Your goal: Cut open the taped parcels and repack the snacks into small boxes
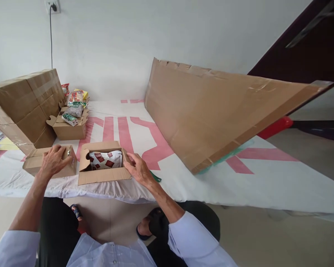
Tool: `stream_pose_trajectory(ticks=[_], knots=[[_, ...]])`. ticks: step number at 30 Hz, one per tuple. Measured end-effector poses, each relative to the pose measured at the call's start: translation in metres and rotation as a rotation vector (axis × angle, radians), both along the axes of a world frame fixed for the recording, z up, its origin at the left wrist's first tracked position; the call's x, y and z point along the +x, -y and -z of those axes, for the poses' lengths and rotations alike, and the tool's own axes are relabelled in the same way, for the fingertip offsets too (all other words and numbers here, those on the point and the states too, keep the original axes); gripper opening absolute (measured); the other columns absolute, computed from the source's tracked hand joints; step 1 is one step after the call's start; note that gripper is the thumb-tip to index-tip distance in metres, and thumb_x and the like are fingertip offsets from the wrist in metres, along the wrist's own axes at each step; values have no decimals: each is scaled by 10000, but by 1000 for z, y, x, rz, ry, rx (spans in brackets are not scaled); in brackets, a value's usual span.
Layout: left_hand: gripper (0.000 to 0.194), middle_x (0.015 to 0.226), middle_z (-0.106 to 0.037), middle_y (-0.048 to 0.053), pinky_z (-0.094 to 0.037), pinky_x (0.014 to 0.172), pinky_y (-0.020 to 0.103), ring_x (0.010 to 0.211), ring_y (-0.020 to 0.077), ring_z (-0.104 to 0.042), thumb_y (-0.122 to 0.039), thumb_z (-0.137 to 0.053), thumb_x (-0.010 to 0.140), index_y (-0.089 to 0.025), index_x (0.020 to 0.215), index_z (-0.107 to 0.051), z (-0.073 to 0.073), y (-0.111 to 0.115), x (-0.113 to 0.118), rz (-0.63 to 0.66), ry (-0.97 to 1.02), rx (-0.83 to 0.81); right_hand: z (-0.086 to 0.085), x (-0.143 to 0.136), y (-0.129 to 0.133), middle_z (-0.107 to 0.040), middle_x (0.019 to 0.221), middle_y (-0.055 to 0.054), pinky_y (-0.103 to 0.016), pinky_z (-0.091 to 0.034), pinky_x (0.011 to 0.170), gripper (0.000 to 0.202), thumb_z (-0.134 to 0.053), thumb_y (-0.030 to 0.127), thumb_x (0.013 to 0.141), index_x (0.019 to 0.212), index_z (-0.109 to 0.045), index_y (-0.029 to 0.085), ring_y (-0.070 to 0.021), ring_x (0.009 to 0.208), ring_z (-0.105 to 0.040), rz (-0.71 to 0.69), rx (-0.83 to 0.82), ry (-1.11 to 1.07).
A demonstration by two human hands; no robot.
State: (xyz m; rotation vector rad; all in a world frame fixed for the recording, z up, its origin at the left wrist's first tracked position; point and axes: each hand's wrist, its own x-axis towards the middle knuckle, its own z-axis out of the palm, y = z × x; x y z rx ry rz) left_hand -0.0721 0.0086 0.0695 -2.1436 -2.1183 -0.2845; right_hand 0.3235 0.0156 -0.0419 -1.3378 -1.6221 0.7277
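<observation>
An open cardboard box (104, 177) stands near the table's front edge, with a folded white cloth with dark red patches (107, 160) inside. My right hand (139, 170) is at this box's right side, its fingers on the upper edge and flap. To the left is a second cardboard box (69, 168), its top closed. My left hand (53, 160) rests on top of that box with its fingers spread. What my right fingers pinch, if anything beyond the cardboard edge, is hidden.
Behind the left box, an open carton (71, 132) holds several packets (75, 110). Large stacked cardboard (30, 104) stands at the left. A big cardboard sheet (211, 115) leans across the right side, with a red object (277, 127) behind it. White-and-pink cloth (180, 185) covers the table.
</observation>
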Motion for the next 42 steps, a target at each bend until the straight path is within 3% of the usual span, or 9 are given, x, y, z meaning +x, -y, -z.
stream_pose_trajectory(ticks=[5,10,13,17,22,26,31,36,42], knots=[[441,1498,-678,162,-439,1218,673,1388,443,-640,-506,-640,924,-260,1263,-780,-12,15,-12,5,66,54,-12,-3,2,-723,1394,-185,-592,-554,1139,505,-659,399,917,1366,-730,179,-399,1277,-675,15,35,105],[357,1391,-779,100,-443,1276,550,1506,373,-570,-421,-597,1003,-253,1235,-811,-12,17,53,470,314,41,-50,-4,-5,-678,1500,-163,-651,-432,1247,422,-686,255,921,1335,-759,223,-415,1460,-527,-81,260,355],[310,1297,-818,82,-407,1284,595,1549,382,-520,-345,-548,1031,-273,1116,-837,-3,18,89,600,228,-89,-77,-13,-12,-734,1396,-159,-631,-388,1278,339,-695,172,917,1232,-808,226,-403,1472,-504,-238,358,545],[292,1130,-814,122,-443,1224,618,1481,408,-564,-331,-546,1041,-260,989,-825,3,22,99,561,88,-74,-95,-38,-21,-794,1169,-145,-548,-439,1222,254,-685,139,944,1124,-841,227,-364,1324,-595,-383,389,753],[159,1229,-777,163,-537,1095,566,1428,407,-595,-272,-626,978,-219,1047,-760,-5,31,85,478,31,89,-102,-65,-29,-792,1153,-193,-474,-426,1180,227,-634,94,988,1088,-836,125,-325,1205,-654,-471,369,1020],[97,1196,-776,174,-529,1056,570,1428,436,-585,-265,-666,956,-222,1003,-739,-5,42,75,358,-6,159,-103,-64,-31,-763,1173,-179,-459,-415,1158,287,-567,48,1013,1159,-801,130,-290,1135,-673,-419,284,1137],[97,1063,-779,186,-507,1037,587,1399,477,-582,-281,-700,927,-220,859,-732,-1,48,73,275,-40,152,-100,-61,-40,-694,1308,-181,-429,-507,947,213,-629,114,993,1139,-775,167,-292,1066,-665,-371,108,1182],[135,1062,-753,153,-531,960,497,1037,357,-720,-306,-683,956,-201,886,-733,1,44,71,269,-31,63,-96,-66,-44,-682,1331,-200,-442,-506,997,194,-689,164,978,1148,-781,149,-340,1242,-609,-368,107,1169],[115,1068,-693,110,-534,871,414,1001,309,-696,-314,-672,981,-213,935,-701,12,41,63,260,54,62,-90,-58,-43,-655,1397,-236,-508,-441,1113,225,-653,166,1012,1199,-773,133,-380,1356,-525,-371,187,1102]])
